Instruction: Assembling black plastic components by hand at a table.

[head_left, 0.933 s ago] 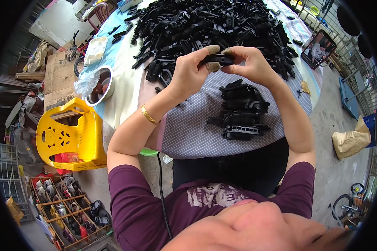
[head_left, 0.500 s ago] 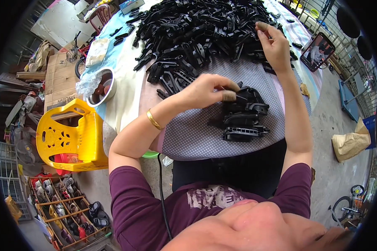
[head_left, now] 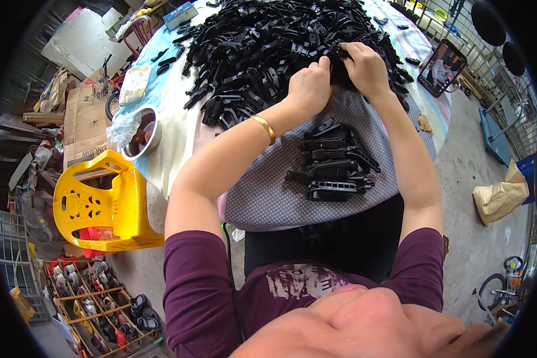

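Observation:
A large heap of black plastic parts point(head_left: 262, 53) covers the far part of the table. My left hand point(head_left: 311, 86) is closed at the near edge of this heap, its fingertips turned away, so what it grips is hidden. Just right of it, my right hand point(head_left: 367, 70) pinches a black plastic part point(head_left: 342, 53) between thumb and fingers. Closer to me, several similar black parts point(head_left: 340, 161) lie side by side in a small stacked row on the grey dotted cloth point(head_left: 262, 197).
A phone point(head_left: 442, 68) stands at the table's right side. On the left are a white bowl point(head_left: 155, 134) with a plastic bag, a folded white cloth point(head_left: 135, 83) and a yellow plastic chair point(head_left: 125, 206). Loose black parts point(head_left: 172, 61) lie left of the heap.
My left hand has left the row of parts and moved away from me to the heap. My right hand has shifted left, close beside it. The row now lies uncovered.

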Demonstrator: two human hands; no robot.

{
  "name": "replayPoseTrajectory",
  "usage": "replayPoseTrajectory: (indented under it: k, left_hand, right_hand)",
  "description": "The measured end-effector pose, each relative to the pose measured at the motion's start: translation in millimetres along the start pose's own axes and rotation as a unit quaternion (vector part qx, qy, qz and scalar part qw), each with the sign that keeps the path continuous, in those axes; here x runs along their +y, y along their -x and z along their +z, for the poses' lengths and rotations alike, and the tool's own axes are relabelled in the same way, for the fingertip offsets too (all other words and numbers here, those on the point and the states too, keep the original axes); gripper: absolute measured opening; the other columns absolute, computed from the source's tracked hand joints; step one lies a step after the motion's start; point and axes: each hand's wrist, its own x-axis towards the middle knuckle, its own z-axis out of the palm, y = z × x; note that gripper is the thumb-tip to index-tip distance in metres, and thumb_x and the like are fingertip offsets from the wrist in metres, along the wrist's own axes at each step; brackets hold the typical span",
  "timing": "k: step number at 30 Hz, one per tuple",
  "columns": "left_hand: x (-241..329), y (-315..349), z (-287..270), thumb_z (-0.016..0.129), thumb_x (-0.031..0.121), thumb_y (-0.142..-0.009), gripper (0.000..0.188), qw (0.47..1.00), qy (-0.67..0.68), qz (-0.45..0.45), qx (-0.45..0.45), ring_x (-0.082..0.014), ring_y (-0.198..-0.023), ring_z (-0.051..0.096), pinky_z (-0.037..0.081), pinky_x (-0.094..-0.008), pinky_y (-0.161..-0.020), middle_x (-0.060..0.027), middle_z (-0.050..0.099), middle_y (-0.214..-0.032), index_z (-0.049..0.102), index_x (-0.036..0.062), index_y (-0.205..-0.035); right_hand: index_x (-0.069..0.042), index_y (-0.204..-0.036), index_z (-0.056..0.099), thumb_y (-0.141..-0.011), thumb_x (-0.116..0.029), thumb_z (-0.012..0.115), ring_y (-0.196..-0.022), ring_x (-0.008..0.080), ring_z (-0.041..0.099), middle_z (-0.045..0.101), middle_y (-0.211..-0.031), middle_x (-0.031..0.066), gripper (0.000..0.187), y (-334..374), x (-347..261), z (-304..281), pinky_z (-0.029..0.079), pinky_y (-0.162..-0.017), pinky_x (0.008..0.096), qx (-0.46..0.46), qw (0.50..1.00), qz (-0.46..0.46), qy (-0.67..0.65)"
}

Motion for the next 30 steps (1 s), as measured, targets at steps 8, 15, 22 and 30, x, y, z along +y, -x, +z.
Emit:
replayPoseTrajectory:
  k: [8,15,22,30]
  left_hand:
    - [-13.7,21.2,-18.4,0.051,0.007,-0.084,0.028,0.959,0.263,-0.109,0.001,-0.0262,-0.070,0.062,0.051,-0.0362,-0.061,-0.0181,0.062,-0.085,0.048,-0.0045,-0.110]
    - [-42.3,43.1,-50.6,0.048,0.007,-0.092,0.030,0.681,0.686,-0.252,-0.046,-0.0159,-0.076,0.060,0.049,-0.0239,-0.065,-0.0093,0.062,-0.094,0.050,0.0005,-0.121]
    - [-44.5,49.6,-50.3,0.047,0.005,-0.093,0.027,0.624,0.748,-0.217,-0.059,-0.0183,-0.079,0.061,0.051,-0.0241,-0.064,-0.0103,0.061,-0.096,0.052,-0.0008,-0.118]
    - [-49.5,53.3,-54.1,0.043,0.004,-0.093,0.026,0.580,0.771,-0.255,-0.068,-0.0185,-0.076,0.059,0.051,-0.0244,-0.064,-0.0130,0.059,-0.095,0.052,-0.0043,-0.116]
  right_hand:
    - [-0.003,-0.106,0.062,-0.082,-0.008,0.059,-0.085,0.0206,0.063,0.065,-0.095,0.0111,0.025,-4.4,-4.6,-19.8,0.050,-0.075,0.0266,0.081,0.992,0.079,-0.059]
    - [-0.004,-0.116,0.059,-0.080,-0.003,0.061,-0.096,0.0112,0.059,0.064,-0.104,0.0061,0.036,2.9,-61.7,-34.8,0.047,-0.081,0.0243,-0.162,0.862,0.108,-0.469]
    - [-0.001,-0.121,0.051,-0.078,0.002,0.061,-0.087,0.0125,0.062,0.065,-0.093,0.0083,0.044,8.4,-79.2,-36.0,0.050,-0.079,0.0264,-0.223,0.837,0.085,-0.493]
    - [0.000,-0.103,0.052,-0.077,-0.001,0.069,-0.091,0.0135,0.062,0.064,-0.096,0.0084,0.031,7.0,-71.1,-31.2,0.050,-0.084,0.0277,-0.137,0.820,0.127,-0.541]
